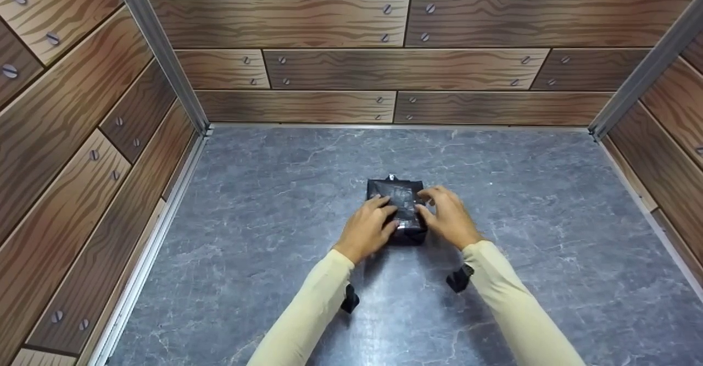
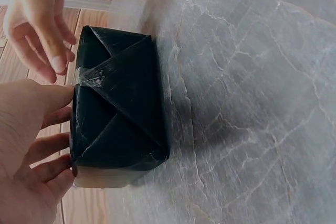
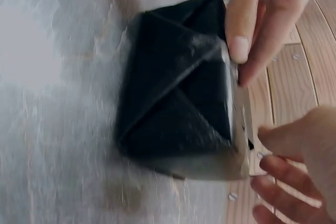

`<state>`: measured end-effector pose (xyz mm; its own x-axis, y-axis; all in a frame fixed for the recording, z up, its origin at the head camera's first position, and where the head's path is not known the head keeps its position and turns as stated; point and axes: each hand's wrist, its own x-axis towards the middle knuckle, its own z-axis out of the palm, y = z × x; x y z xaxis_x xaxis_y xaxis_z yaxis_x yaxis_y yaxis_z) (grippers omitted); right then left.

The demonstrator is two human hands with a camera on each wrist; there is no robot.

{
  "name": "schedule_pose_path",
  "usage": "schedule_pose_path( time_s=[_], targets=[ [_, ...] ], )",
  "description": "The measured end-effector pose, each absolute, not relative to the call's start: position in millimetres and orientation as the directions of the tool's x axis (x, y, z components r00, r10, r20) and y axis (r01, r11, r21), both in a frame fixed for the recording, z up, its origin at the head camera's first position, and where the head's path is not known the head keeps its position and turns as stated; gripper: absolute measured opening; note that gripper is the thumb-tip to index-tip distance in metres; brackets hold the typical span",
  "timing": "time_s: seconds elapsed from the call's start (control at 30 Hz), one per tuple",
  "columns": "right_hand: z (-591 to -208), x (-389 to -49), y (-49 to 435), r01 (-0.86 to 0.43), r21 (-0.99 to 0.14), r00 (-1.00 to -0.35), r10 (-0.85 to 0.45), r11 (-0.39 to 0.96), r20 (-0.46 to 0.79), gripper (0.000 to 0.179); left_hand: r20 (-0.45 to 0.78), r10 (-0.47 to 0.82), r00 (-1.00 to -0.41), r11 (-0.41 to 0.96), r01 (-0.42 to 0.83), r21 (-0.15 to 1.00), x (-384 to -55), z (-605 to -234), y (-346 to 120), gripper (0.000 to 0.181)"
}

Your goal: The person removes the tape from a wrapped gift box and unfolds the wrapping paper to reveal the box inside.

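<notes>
Package, one: glossy black rectangular block, ends folded into triangles, clear tape at the edge; set on the grey marbled bench. Left hand, cream-sleeved: at the package's 8 o'clock, fingertips resting on its top, grip released. Right hand, likewise sleeved: at 3 o'clock, grip released, fingers loosely bent beside the edge. Wall, wood-plank pattern with screw heads: 12 o'clock.

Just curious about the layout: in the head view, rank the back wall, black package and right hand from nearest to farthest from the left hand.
1. Black package: beneath the left hand's fingers.
2. Right hand: at the package's right side.
3. Back wall: beyond the package, farthest.
</notes>
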<state>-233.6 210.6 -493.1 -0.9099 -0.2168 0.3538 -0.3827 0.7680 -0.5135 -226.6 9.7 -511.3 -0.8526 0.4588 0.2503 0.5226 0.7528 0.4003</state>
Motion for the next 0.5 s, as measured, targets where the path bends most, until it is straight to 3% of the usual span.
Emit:
schedule_pose_path(
  time_s=[0.27,0.5],
  targets=[
    [-503,-237,192,-0.306,-0.417,-0.916,-0.145,0.856,0.373,0.023,0.241,0.456,-0.857,0.729,0.515,0.451,-227,-510,10,0.04],
    [-504,-238,188,-0.33,-0.411,-0.896,-0.145,0.85,0.419,0.012,0.232,0.447,-0.864,0.738,0.502,0.451,-227,-510,10,0.039]
  ],
)
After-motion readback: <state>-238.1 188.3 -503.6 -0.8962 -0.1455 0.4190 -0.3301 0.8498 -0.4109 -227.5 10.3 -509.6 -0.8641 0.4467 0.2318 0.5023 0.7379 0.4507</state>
